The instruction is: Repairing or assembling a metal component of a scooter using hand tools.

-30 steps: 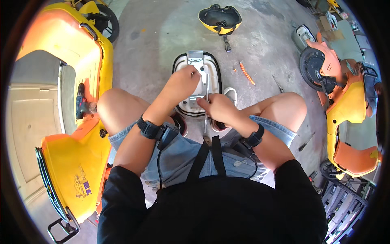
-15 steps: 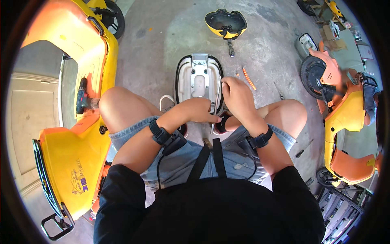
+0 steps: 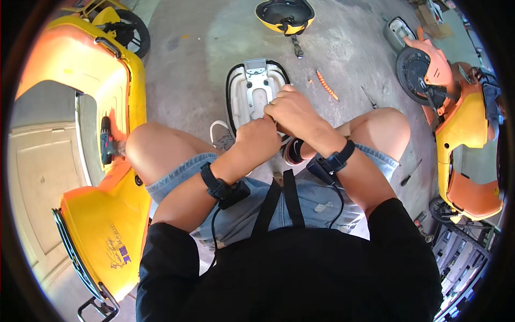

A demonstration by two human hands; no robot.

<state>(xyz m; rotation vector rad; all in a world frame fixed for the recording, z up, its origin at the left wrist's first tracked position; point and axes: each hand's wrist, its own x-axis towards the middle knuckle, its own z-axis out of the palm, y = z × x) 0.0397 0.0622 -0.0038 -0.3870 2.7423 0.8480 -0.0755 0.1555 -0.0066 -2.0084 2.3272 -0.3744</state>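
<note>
A seat-like piece (image 3: 237,96) lies underside up between my legs, white inside with a dark rim, a metal plate and a bracket (image 3: 255,65) at its top. My left hand (image 3: 258,138) is closed over the piece's lower right part. My right hand (image 3: 292,109) is closed just above and right of it, over the right side, its fingers almost meeting my left hand. Whatever the two hands grip is hidden by the fingers.
Yellow-and-orange scooter bodies flank me (image 3: 99,231) (image 3: 456,145). A drill (image 3: 106,139) stands on the left one. An upturned yellow helmet-like shell (image 3: 284,16), an orange coiled strip (image 3: 326,85) and screwdrivers (image 3: 410,173) lie on the floor.
My left hand has moved from the upper plate to the lower right part. My right hand rose along the right edge, then came down-left beside it. The metal rod seen earlier is hidden now.
</note>
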